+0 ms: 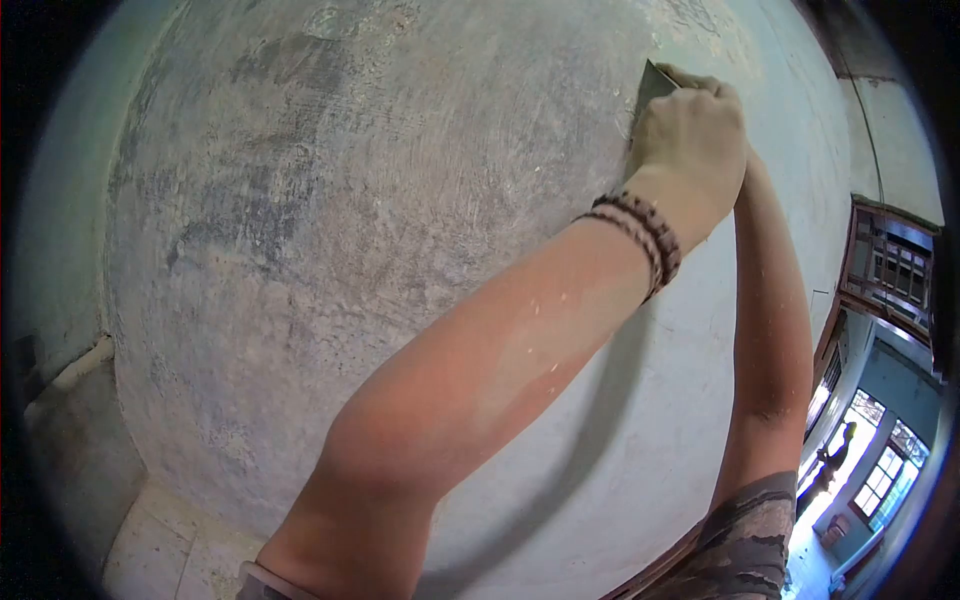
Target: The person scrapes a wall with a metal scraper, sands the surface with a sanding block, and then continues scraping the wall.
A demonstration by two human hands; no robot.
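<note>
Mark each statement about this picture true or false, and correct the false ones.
1. Bracelets circle the left wrist. True.
2. The left hand hangs empty. False: it grips a blade at the wall.
3. The wall is one even colour. False: it is patchy grey on the left, paler on the right.
4. A person is in the background at right. True.
5. The right sleeve is plain white. False: it is dark and patterned.
</note>
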